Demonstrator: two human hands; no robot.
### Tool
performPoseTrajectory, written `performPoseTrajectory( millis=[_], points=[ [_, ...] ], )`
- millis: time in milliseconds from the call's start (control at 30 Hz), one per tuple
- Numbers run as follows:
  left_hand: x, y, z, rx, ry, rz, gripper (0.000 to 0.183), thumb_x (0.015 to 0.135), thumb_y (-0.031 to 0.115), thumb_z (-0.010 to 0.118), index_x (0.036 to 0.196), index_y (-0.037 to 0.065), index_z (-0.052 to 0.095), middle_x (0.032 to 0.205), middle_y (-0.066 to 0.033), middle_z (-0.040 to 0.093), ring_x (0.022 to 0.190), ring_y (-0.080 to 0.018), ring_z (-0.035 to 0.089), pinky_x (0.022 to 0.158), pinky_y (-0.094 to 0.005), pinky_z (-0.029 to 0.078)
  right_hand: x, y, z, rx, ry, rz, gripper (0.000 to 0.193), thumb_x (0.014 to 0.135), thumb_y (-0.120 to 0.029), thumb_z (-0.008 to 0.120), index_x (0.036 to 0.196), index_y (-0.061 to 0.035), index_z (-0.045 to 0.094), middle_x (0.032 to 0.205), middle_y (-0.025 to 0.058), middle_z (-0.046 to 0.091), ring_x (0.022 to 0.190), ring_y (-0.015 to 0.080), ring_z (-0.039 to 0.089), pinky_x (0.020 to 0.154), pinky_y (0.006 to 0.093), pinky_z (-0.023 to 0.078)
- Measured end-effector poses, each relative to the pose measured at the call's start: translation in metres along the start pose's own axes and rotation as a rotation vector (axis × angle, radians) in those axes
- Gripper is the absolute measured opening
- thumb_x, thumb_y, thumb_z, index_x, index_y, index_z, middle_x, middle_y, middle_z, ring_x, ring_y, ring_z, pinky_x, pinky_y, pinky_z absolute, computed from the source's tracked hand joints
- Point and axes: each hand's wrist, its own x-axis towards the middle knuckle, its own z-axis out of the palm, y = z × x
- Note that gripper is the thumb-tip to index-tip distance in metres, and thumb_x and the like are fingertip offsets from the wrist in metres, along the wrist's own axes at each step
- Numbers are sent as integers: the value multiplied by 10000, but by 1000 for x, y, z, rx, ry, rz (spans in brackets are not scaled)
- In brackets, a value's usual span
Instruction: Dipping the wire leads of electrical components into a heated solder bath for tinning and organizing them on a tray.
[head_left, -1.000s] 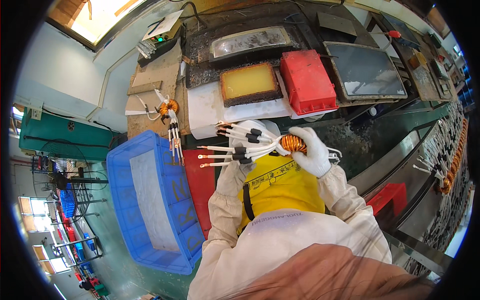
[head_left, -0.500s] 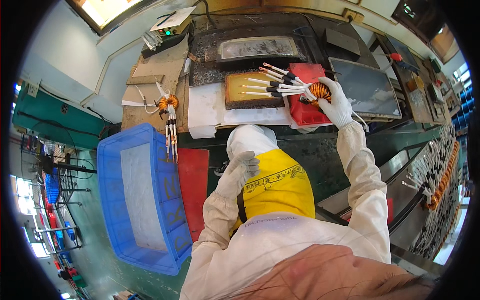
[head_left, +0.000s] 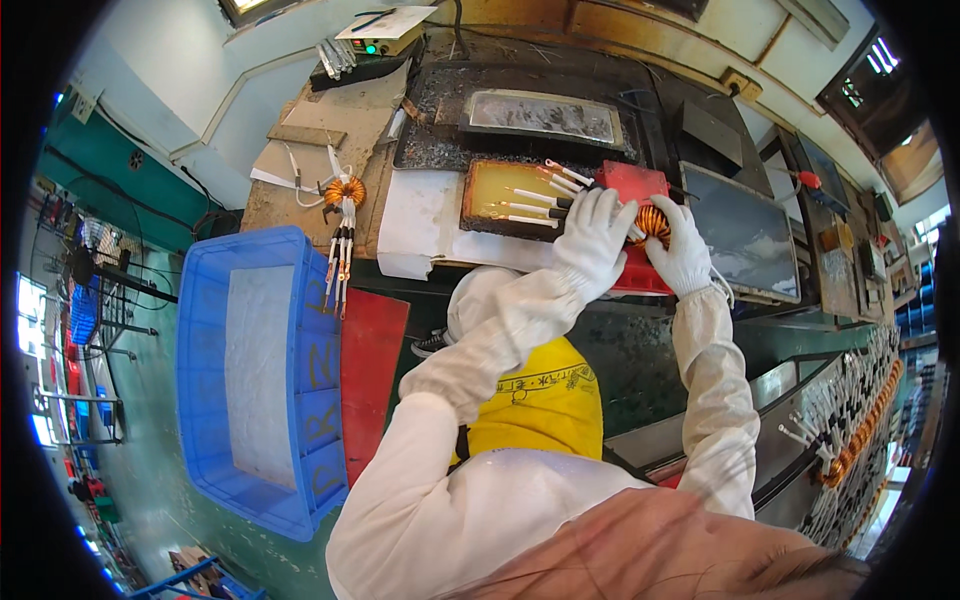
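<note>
My gloved right hand [head_left: 683, 252] is closed around a copper-wound ring coil [head_left: 655, 224] over the right part of the bench. My gloved left hand [head_left: 595, 238] lies across the coil's white leads [head_left: 535, 208], its fingers curled over them beside the coil. Black sleeves and bare copper or lug ends show on the leads, which point left above a shallow tray of yellowish material [head_left: 482, 180]. Beneath the coil is a red plastic bin [head_left: 640, 275], partly hidden by my hands. A second ring coil [head_left: 345, 191] lies on the bench's left side, its leads hanging over the front edge.
Behind the yellowish tray is a dark-framed pan with a silvery surface [head_left: 545, 118]. A blue crate [head_left: 310, 400] stands at the left, with a red board [head_left: 375, 350] beside it. A dark flat panel [head_left: 740, 230] lies at right; several more coils [head_left: 850, 440] line a rack.
My left hand has moved from my lap up and right onto the leads. My right hand still holds the coil. The whole view has shifted slightly.
</note>
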Motion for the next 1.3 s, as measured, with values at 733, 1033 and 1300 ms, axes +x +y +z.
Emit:
performPoseTrajectory(
  millis=[733,1033,1300],
  points=[
    [39,-44,68,335,41,110,172,788,207,574,929,109,563,928,-91,529,963,-283,522,940,-438,429,25,7,16,-2,32,20,566,743,-45,642,1286,-160,526,1138,165,557,1043,380,587,875,418,499],
    [41,-50,71,327,-28,149,212,807,217,579,992,116,557,980,-99,531,972,-282,533,910,-435,460,27,7,12,21,-22,33,564,751,-10,604,1298,-118,517,1178,157,547,1102,356,568,939,376,470],
    [48,-55,68,167,-73,190,188,819,204,566,986,118,574,974,-101,540,1003,-303,539,983,-446,436,27,6,11,26,-4,8,556,750,-10,614,1287,-118,520,1141,166,547,1072,361,573,916,386,477]
  ],
)
